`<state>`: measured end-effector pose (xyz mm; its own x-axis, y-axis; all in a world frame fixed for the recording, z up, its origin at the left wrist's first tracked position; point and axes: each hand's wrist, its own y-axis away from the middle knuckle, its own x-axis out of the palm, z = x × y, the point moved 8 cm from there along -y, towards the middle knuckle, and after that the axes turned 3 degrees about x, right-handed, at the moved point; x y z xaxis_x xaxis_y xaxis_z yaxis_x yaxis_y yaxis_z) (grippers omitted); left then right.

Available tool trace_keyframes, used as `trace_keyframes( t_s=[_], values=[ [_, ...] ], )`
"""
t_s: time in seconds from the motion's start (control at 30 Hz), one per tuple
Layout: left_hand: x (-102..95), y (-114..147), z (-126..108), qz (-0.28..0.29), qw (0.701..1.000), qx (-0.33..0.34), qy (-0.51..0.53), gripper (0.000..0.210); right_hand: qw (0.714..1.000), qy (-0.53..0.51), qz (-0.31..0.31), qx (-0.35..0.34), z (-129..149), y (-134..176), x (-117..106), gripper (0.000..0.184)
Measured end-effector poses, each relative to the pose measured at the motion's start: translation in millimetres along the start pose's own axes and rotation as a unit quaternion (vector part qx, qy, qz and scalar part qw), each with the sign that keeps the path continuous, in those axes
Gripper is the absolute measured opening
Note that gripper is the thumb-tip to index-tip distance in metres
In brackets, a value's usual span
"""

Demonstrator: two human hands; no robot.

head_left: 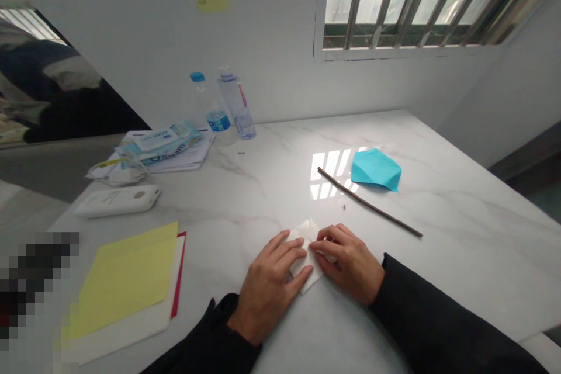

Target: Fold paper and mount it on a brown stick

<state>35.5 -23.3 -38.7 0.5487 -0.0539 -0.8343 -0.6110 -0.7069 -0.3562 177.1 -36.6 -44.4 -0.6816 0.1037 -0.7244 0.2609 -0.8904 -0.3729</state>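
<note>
A small folded piece of white paper (308, 229) lies on the marble-patterned table, with one corner pointing away from me. My left hand (272, 280) rests flat on its left side, fingers spread. On the right side, my right hand (350, 257) has its thumb and bent fingers closed on the paper's edge. Parts of the paper are hidden beneath both hands. Beyond them lies a thin brown stick (370, 204), set diagonally. A folded turquoise paper piece (376, 169) sits behind the stick.
Yellow sheets (131, 280) lie over white and red ones at left. Behind them are a white power bank (118, 201), a coiled cable (125, 172) and a wipes pack (160, 143). Two plastic bottles, one blue-capped (218, 120), one white-capped (239, 105), stand near the wall.
</note>
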Motion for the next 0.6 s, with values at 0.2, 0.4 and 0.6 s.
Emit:
trace_keyframes(
  t_s=[0.2, 0.4, 0.6],
  values=[
    [2.8, 0, -5, 0.014, 0.999, 0.031, -0.010, 0.027, 1.000, -0.004, -0.009, -0.010, -1, 1, 0, 0.020],
    [2.6, 17, -27, 0.086, 0.988, 0.096, -0.083, 0.042, 0.999, 0.023, 0.018, -0.045, 9, 12, -4, 0.022],
    [6.5, 79, -78, 0.095, 0.961, 0.197, -0.169, 0.057, 0.995, 0.060, 0.035, -0.077, 43, 74, -17, 0.038]
  ],
)
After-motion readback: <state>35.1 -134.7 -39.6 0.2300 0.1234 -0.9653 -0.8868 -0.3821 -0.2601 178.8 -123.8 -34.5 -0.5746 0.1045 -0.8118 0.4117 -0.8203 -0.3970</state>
